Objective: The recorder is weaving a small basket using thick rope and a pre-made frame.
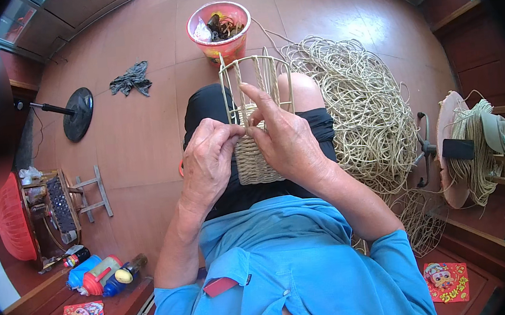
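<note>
Tan woven basket [258,164], left fingers [230,133] in a pinch on it, right fingers [259,98] apart

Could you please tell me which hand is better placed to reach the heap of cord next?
Probably the right hand: the heap of cord lies on that side, while the left hand is farther away. Both hands are at the basket, though.
</note>
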Demonstrator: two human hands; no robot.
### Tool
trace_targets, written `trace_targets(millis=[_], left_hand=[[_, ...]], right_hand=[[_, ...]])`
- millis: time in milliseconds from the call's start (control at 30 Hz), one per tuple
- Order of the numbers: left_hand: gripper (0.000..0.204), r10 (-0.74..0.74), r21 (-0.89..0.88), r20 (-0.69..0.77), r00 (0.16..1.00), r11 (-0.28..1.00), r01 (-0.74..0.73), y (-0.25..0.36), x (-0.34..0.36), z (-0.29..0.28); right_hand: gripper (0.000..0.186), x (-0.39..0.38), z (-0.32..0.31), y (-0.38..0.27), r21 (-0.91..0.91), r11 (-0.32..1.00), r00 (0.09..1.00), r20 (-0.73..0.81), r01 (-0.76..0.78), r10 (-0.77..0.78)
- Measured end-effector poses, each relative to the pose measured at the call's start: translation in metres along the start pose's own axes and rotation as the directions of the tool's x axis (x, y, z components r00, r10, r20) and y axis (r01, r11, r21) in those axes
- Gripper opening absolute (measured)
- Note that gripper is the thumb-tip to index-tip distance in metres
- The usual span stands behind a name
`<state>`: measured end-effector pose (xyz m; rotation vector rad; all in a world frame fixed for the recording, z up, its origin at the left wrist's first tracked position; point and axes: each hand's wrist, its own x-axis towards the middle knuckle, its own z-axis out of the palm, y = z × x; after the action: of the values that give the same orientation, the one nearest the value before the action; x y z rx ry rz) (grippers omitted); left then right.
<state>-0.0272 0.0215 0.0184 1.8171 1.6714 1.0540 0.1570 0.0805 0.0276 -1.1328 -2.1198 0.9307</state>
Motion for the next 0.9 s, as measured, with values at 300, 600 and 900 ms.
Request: trace_targets(millis=[300,600,900], left_hand=[[0.014,0.049,0.058,0.038,0.998,0.997,-0.051,-0.001,0.003,-0.005],[0.019,0.224,0.229,-0.046,0.974,0.951,-0.208,0.014,0.005,-0.002],[0.028,0.173,0.200,0.028,0.985,0.964,-0.175,0.012,0.001,0.009]], right_hand=[[0.047,-0.014,0.002,0.007,0.080,0.988,0.985,-0.126,0.130,-0.119],[0.031,-0.023,0.001,0.012,0.027,0.983,0.967,-0.184,0.182,-0.174],[0.031,-0.030,0.001,0.016,0.074,0.985,0.966,-0.218,0.156,-0.136]])
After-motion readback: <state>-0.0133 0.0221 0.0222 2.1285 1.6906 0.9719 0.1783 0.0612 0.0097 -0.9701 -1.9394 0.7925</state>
